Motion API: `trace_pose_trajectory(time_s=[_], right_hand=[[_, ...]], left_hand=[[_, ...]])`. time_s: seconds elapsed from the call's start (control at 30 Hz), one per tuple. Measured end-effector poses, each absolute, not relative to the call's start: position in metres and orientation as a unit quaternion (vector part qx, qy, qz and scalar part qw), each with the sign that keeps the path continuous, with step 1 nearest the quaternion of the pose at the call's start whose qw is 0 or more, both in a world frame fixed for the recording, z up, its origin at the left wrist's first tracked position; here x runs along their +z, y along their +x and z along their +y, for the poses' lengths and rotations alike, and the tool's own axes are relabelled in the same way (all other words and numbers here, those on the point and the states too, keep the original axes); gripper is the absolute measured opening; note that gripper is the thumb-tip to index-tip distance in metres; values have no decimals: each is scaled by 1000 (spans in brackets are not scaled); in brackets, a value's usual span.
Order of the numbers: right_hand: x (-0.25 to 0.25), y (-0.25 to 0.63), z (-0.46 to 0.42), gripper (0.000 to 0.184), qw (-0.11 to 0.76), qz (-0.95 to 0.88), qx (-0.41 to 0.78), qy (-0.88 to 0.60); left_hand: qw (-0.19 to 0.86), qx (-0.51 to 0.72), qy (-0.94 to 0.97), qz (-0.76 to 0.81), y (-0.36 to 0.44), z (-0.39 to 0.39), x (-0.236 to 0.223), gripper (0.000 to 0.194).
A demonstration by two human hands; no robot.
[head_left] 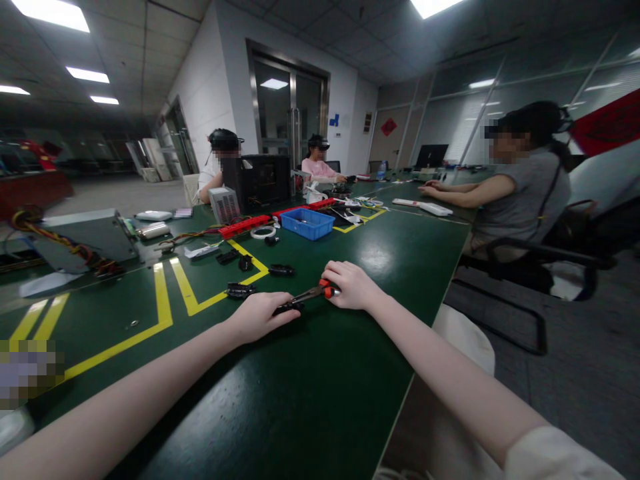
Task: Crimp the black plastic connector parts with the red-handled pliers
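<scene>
My right hand (347, 285) is closed round the orange-red handles of a pair of pliers (311, 294). The jaws of the pliers point left, toward a small black part (290, 308). My left hand (263, 315) grips that black part between thumb and fingers, low over the green table. The jaw tips meet the part near my left fingers; whether they bite on it I cannot tell. Just beyond my left hand lie similar black parts, one (241, 291) near the yellow tape and another (281, 270) farther right.
A blue plastic bin (307, 225) stands beyond my hands, beside red strips (245, 227). A roll of white tape (263, 232) and a black computer case (265, 183) are farther back. An opened metal unit with wires (80, 237) sits at left. A person (525, 173) sits at right.
</scene>
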State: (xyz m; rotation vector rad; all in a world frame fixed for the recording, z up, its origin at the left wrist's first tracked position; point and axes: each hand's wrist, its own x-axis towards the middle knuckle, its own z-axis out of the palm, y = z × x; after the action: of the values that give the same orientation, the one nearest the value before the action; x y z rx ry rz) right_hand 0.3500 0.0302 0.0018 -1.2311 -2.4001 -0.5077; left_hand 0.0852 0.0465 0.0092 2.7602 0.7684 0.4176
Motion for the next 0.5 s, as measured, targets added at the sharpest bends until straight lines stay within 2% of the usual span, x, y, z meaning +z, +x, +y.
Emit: trace_pose_trajectory(time_s=[0.5], right_hand=[[2, 348, 28, 17, 189, -855, -160, -455]], left_hand=[[116, 146, 947, 261, 85, 49, 5, 35]])
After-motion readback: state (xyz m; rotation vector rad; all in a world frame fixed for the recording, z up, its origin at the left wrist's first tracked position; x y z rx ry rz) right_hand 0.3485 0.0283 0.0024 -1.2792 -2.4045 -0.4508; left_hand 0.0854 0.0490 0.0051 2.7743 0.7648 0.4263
